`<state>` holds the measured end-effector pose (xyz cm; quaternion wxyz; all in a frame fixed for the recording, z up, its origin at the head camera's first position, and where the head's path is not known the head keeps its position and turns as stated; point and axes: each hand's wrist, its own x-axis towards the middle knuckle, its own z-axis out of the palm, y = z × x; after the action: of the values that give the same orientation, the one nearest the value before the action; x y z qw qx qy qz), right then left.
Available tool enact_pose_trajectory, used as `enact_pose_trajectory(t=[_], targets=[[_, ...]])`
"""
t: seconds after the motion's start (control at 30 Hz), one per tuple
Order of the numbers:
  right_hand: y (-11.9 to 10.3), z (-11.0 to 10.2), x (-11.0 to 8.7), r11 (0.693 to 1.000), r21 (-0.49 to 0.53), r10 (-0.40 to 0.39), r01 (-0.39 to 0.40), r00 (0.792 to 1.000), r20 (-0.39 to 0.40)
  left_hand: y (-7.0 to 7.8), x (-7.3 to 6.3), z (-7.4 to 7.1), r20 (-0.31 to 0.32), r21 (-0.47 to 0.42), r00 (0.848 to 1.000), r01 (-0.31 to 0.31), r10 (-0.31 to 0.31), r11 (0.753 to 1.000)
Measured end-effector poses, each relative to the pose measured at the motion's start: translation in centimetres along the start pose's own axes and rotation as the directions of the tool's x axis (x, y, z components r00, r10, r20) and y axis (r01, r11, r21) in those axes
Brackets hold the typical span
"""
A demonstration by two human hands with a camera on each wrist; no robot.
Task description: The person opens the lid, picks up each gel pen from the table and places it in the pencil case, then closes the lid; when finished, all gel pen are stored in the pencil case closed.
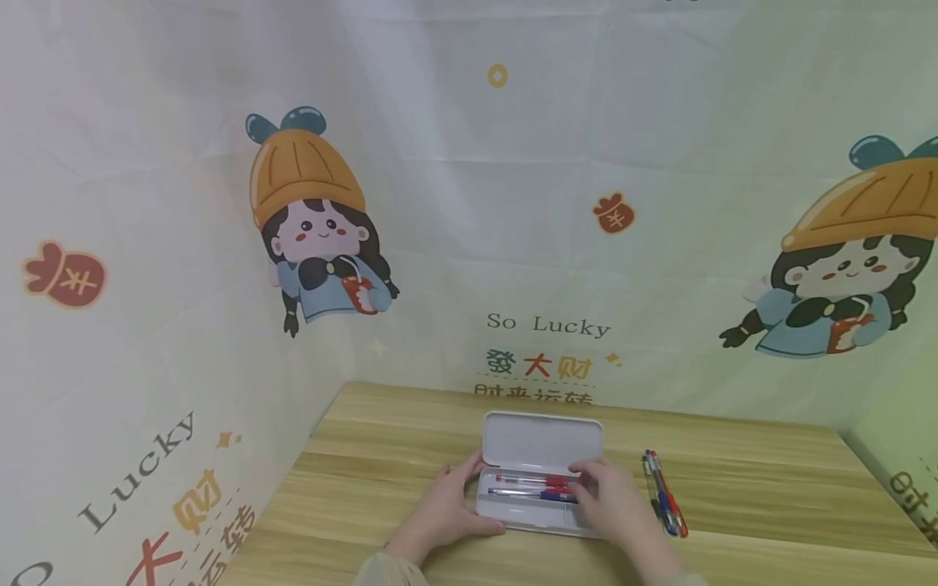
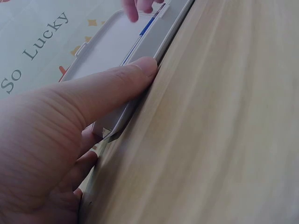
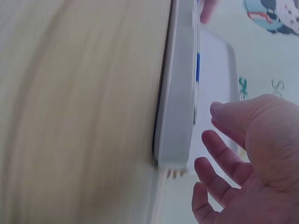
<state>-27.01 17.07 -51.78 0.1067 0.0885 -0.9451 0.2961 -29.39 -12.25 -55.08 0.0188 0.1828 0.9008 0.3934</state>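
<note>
From the head camera, a white pencil case [image 1: 538,480] lay open on the wooden table [image 1: 769,480], its lid [image 1: 542,439] tilted up toward the printed cloth backdrop [image 1: 469,203]. My left hand [image 1: 447,509] gripped the left end of the case, thumb on the near edge and fingers wrapped round the far corner. My right hand [image 1: 611,498] lay over the right part of the tray, its fingertips on the pens inside: a red pen [image 1: 531,479] and, just nearer me, a blue pen [image 1: 523,492]. I could not tell from there whether those fingers pinched a pen or only touched it. A small bunch of loose pens [image 1: 665,492] lay on the table just to the right of the case, apart from both hands.

From the left wrist camera, my left thumb [image 2: 117,84] lay pressed along the near rim of the pencil case [image 2: 140,51], the other fingers curled beneath at the corner. The tips of my right hand [image 2: 140,7] showed at the far end of the tray.

From the right wrist camera, my right hand [image 3: 247,158] hovered beside the end of the pencil case [image 3: 180,93], fingers spread and loosely bent, apart from one another and holding nothing that I could see. The table [image 3: 79,112] filled the left of that view, blurred.
</note>
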Motion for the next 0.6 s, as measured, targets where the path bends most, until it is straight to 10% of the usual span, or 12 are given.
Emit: enact_pose_trajectory(t=[0.6], targets=[[5.2,-3.1,-2.6,0.995,0.046,0.093,-0.085,0.974,-0.208,0.0,0.0,-0.1,0.0,0.012,1.0,-0.002,0.002,1.0]])
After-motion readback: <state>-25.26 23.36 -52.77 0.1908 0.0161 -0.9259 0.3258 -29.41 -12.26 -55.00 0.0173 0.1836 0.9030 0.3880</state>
